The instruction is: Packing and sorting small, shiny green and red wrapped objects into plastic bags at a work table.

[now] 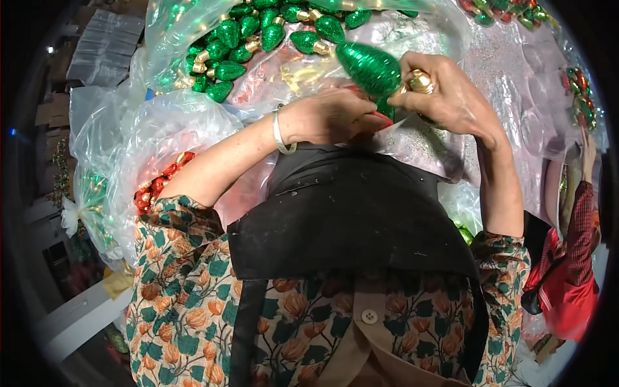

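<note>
My right hand (445, 93) is closed around the gold cap end of a glittery green bulb-shaped ornament (371, 68). The ornament's rounded body points up and to the left, and a gold part (421, 82) shows between my fingers. Just left of it, my left hand (332, 116) has its fingers curled in, with a bracelet at the wrist. What those fingers hold is hidden. Some red material (383, 119) and a bit of green show between my two hands, too covered to name. More green bulb ornaments (271, 35) with gold caps lie beyond my hands in a clear plastic bag.
Red ornaments (158, 184) sit in a clear plastic bag (151, 132) by my left arm. Red, green and gold ornaments (506, 9) are piled at the far right. A co-worker's checked sleeve (580, 219) reaches in at the right edge. Glitter-specked plastic covers the work surface (496, 84).
</note>
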